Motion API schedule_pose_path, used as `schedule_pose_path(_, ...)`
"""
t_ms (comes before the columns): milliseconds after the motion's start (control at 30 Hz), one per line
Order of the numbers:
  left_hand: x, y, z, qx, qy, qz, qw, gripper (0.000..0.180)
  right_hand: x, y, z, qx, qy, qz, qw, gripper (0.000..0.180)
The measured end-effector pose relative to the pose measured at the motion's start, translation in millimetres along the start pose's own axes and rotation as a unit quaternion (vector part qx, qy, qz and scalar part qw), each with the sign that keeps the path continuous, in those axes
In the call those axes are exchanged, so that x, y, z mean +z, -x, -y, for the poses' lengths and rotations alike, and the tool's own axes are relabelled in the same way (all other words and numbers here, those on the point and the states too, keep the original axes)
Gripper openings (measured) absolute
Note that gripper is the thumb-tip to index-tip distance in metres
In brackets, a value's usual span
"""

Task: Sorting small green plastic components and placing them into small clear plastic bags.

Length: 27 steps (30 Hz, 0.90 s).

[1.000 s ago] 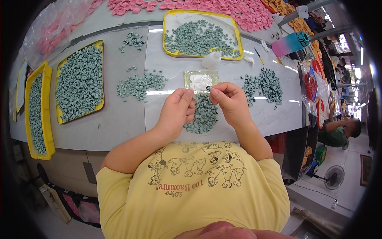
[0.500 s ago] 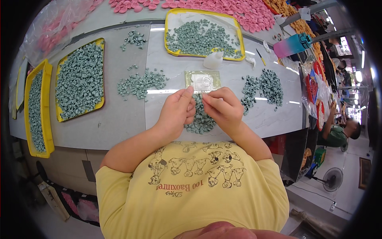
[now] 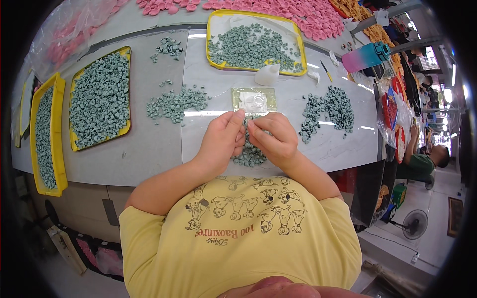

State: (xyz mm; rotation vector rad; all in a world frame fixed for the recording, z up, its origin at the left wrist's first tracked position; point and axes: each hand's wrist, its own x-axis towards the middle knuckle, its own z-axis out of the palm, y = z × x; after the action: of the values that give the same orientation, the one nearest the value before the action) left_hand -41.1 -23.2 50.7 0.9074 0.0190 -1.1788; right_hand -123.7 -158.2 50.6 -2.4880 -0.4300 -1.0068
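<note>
My left hand (image 3: 224,136) and my right hand (image 3: 275,137) meet almost fingertip to fingertip in front of my chest, both closed in a pinch. What sits between the fingertips is too small and covered to make out; a bit of green shows there. Below them lies a pile of small green pieces (image 3: 251,156), partly hidden by the hands. Just beyond the fingertips is a flat, shallow yellowish-green square (image 3: 271,102) with a clear round, whitish patch on it. A white squeeze bottle (image 3: 267,75) stands behind that square.
Yellow trays of green pieces stand at the back (image 3: 302,49), left (image 3: 130,84) and far left (image 3: 60,134). Loose green piles lie left (image 3: 179,104) and right (image 3: 339,109). A pink-and-blue bottle (image 3: 365,55) and a yellow-handled tool (image 3: 328,75) are at right; pink pieces (image 3: 313,20) lie behind.
My right hand has shifted slightly left, bringing its fingertips closer to the left hand's. My left hand is nearly where it was.
</note>
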Motion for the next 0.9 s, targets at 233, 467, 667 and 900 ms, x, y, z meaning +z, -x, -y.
schedule_pose_path(233, 2, 1, 7, 0.086, -0.090, -0.021, 0.992, 0.030, 8, 9, 0, 0.023, -0.047, -0.059, 0.997, 0.021)
schedule_pose_path(467, 6, 0, 4, 0.048, -0.183, -0.026, 0.982, 0.034, -38, -1, -22, 0.207, -0.086, 0.100, 0.969, 0.018)
schedule_pose_path(667, 3, 0, 3, -0.005, -0.103, -0.001, 0.995, 0.027, -65, 25, -84, 0.360, 0.223, 0.128, 0.897, 0.016)
schedule_pose_path(900, 7, -4, 4, 0.012, -0.023, 0.016, 1.000, 0.011, -63, 33, -102, 0.443, 0.268, 0.207, 0.830, 0.016)
